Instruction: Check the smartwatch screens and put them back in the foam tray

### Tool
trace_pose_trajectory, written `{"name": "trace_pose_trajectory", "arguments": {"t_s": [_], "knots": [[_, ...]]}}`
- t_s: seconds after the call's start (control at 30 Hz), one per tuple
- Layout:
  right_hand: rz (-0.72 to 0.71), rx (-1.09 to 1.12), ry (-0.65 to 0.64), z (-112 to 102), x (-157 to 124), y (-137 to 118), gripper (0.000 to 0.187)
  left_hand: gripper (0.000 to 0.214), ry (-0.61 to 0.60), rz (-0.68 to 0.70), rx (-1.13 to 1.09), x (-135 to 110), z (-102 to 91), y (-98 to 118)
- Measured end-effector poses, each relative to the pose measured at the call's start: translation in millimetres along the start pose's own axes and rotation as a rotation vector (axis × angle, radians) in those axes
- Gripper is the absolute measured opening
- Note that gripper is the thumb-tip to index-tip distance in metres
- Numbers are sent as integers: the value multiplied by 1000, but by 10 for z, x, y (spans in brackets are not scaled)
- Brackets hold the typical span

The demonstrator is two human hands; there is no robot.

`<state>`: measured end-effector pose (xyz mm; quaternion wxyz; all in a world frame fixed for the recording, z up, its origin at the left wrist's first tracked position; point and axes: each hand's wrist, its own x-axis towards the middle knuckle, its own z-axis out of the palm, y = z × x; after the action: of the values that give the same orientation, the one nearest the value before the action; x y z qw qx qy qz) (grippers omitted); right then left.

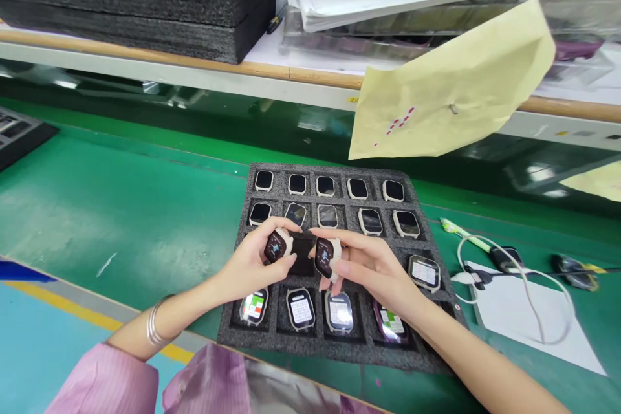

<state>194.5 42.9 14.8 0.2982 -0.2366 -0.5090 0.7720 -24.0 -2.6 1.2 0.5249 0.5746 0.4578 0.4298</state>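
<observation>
Across the green bench [121, 207] lies a dark foam tray [262, 336], its right front corner partly hidden under the right forearm [451, 343]. Over the tray's middle, the two hands are near each other, each closed around its own piece: the left hand [250, 262] pinches a pale watch [275, 247] between thumb and curled fingers, and the right hand [378, 265] grips a second pale watch [326, 257] likewise. In the tray's front row, a purple watch [392, 325] is half covered. Both held screens show small markings, perhaps dials, too blurred to read.
</observation>
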Motion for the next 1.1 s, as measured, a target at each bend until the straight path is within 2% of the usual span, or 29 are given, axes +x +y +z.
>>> {"name": "trace_pose_trajectory", "arguments": {"t_s": [0.3,0.47,0.67,0.83,1.0,1.1], "knots": [[21,-9,-21,13,-24,-3,37,28,35,38,-16,-30,-1,14],[44,-22,-31,-5,-2,36,38,29,16,-37,13,-8,-7,-20],[104,11,9,-14,47,83,43,46,-36,-100,-240,38,-4,-78],[91,-39,78,-22,58,92,41,44,-40,-163,-421,51,-11,-79],[72,-103,130,-40,55,92,51,45,-54,-212,-485,36,-13,-91],[61,-121,138,-41,54,92,49,47,-58,-207,-494,36,-18,-96]]}}
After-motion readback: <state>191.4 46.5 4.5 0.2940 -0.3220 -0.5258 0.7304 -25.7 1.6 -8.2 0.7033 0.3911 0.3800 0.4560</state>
